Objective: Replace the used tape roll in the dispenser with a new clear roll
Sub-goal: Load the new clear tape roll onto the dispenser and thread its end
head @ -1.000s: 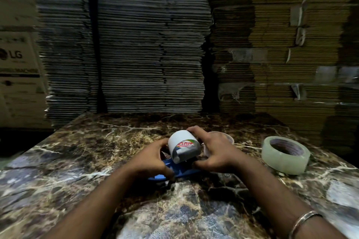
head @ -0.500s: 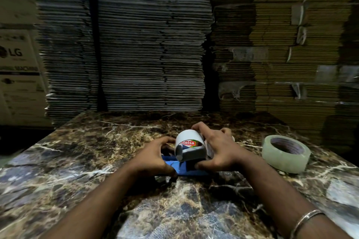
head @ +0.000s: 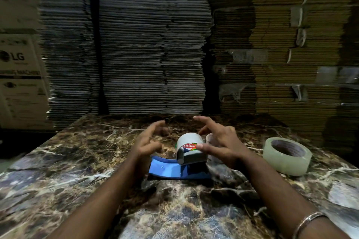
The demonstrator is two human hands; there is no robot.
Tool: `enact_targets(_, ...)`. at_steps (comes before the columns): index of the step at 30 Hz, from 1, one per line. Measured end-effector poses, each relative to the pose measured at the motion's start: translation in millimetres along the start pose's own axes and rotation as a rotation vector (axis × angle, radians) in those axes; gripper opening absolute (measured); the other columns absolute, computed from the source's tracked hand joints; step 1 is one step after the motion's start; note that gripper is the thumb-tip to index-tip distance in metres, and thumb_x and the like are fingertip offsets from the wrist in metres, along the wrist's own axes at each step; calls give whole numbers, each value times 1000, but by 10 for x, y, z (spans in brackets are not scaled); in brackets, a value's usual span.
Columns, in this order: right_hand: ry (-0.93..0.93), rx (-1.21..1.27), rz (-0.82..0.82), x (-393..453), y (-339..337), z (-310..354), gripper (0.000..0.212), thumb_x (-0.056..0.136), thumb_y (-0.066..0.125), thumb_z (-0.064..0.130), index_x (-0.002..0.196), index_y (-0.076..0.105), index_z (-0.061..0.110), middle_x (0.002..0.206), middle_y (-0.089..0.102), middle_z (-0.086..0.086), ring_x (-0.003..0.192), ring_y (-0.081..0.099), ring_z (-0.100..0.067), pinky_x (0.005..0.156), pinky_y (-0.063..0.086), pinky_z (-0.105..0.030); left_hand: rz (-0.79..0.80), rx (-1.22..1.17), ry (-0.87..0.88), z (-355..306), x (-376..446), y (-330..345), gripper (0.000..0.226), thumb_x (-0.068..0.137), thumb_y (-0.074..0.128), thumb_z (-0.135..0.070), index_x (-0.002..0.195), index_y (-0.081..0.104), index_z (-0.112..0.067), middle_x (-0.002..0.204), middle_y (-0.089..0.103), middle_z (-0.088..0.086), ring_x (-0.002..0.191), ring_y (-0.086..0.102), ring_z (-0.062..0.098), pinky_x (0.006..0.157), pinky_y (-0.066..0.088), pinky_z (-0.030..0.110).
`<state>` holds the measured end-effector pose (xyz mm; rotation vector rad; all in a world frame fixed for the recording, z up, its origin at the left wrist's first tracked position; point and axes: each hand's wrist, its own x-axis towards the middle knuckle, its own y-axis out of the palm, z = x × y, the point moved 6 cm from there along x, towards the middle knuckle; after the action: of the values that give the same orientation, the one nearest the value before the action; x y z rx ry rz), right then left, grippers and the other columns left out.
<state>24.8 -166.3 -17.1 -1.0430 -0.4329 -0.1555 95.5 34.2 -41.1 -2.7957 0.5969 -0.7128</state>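
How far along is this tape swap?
Early. The dispenser lies on the table with both hands open around it, gripping nothing. The new roll sits untouched to the right. Removing the old roll and fitting the new one remain.

Head camera looks forward and down, close over the marble table (head: 58, 170).

The left hand (head: 147, 146) is motion-blurred; the right hand (head: 219, 146) hides a pale roll (head: 209, 138).
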Motion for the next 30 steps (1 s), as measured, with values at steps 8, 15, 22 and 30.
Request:
enact_targets(8,85,-77,-243,42,-108,-96,66,83,25,71,141,38,42,106,63,17,108,56,-8,97,35,-44,-195,229,238,-517,-104,167,77,54,53,-43,130,55,-27,122,63,-9,118,51,5,94,41,30)
enact_targets(15,159,-43,-611,-53,-432,-212,48,94,42,47,138,46,27,90,63,8,91,63,-18,80,50,-38,-202,233,353,-968,-35,713,62,62,57,-35,122,59,-23,120,61,-10,117,50,3,95,36,13)
enact_targets(22,439,-192,-768,-245,-796,-553,32,94,45,31,121,56,18,105,71,-12,94,65,-34,76,51,-40,-286,126,272,-1066,93,1454,47,68,57,-28,115,59,-22,115,60,-8,112,49,8,95,37,16)
enact_targets(30,735,-334,-696,-398,-984,-832,27,86,52,35,98,66,16,93,71,-8,89,66,-32,70,43,-33,-132,164,232,-668,81,1743,48,76,47,-37,121,56,-23,114,63,-5,107,53,14,97,43,39)
